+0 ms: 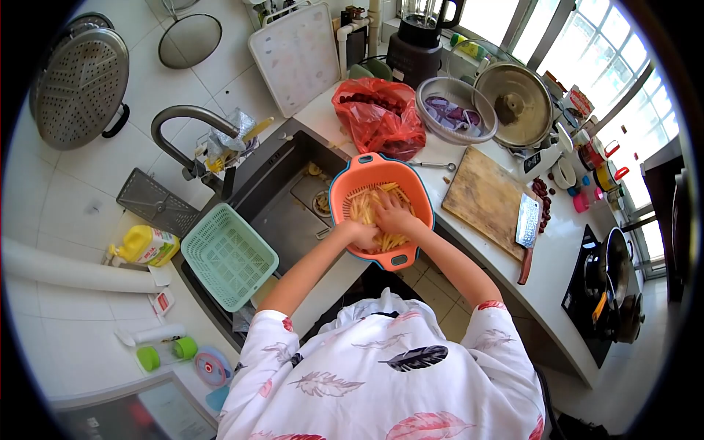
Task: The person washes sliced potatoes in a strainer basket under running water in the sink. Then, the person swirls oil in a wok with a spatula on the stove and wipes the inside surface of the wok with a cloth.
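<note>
An orange colander [350,176] with a blue-edged rim sits over the right side of the dark sink, partly over the counter edge. Pale yellow strips [392,240], which look like cut potato, lie in it. Both my hands are inside, touching the strips. My left hand [361,233] is at the near left, its fingers mostly hidden among the strips. Just right of it, my right hand [394,214] rests on the strips with its fingers stretched out and apart. Fingertips of both hands are partly buried, so I cannot see any grip.
Left of the colander is the sink [282,220] with its faucet [176,117] and a green basket [229,257]. A red plastic bag [378,121] stands behind. To the right, a cleaver [526,227] lies across the cutting board [484,191]; a stove [587,293] is beyond.
</note>
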The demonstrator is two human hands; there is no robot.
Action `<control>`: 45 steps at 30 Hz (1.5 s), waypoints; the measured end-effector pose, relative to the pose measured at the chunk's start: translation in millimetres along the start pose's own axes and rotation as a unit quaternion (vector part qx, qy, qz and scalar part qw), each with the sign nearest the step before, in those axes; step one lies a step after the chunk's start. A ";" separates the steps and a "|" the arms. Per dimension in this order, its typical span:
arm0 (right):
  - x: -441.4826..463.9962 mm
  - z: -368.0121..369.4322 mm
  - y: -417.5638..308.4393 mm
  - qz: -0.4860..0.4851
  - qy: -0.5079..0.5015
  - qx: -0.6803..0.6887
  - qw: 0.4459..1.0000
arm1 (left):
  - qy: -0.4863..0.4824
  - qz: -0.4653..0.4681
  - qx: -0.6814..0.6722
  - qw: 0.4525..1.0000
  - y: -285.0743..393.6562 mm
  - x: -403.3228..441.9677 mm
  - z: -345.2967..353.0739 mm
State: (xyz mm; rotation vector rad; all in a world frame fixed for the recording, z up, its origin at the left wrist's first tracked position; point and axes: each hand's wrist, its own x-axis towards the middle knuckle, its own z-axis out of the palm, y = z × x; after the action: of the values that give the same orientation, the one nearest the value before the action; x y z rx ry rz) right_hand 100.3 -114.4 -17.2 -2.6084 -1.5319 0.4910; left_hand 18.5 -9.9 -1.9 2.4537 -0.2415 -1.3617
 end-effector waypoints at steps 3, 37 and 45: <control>-17.6 -33.0 9.7 -0.044 -0.173 0.003 0.984 | 0.105 -0.102 -0.015 0.989 15.5 -12.9 8.1; -23.3 -28.0 11.2 -0.007 -0.195 -0.028 0.980 | 0.257 -0.209 -0.043 0.943 19.8 15.6 22.5; -0.3 -12.2 1.0 -0.044 -0.118 -0.020 0.992 | 0.193 -0.152 -0.079 0.966 13.0 6.1 30.6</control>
State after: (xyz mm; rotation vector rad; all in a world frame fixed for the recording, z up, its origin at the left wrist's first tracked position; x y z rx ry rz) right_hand 104.8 -114.1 -5.8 -2.5751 -1.7332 0.7927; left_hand -4.1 -29.9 -17.2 2.6233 0.3349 -0.9290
